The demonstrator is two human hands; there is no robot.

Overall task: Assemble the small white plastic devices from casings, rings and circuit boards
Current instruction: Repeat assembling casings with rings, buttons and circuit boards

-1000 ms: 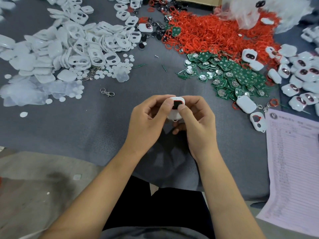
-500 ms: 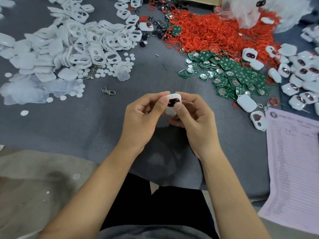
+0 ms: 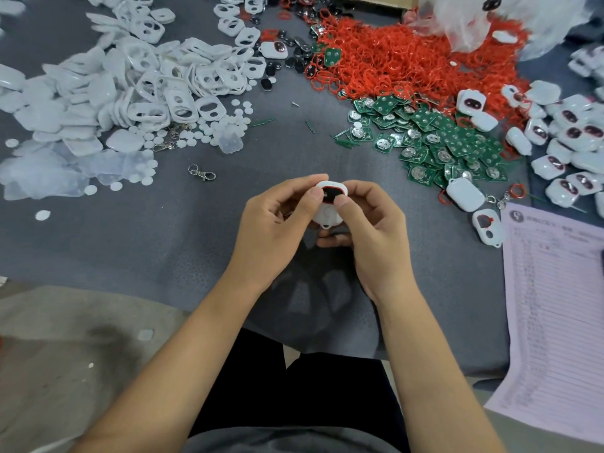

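1. Grey table cloth (image 3: 196, 243) under both hands; red rings heap (image 3: 408, 60) far ahead-right, white casings pile (image 3: 147, 83) far ahead-left.
2. Green boards (image 3: 441, 142) ahead-right, nearer my right hand (image 3: 369, 237); nothing blocks the reach.
3. Left hand (image 3: 274, 230) & right pinch the white device (image 3: 328, 206) between them, thumbs on its dark window, long axis pointing away from me.

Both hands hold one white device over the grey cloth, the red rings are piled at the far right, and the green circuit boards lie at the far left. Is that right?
Not quite. The head view shows the circuit boards on the right, just below the red rings; the far left holds white casings. The rest stands: left hand and right hand hold one device over the cloth.
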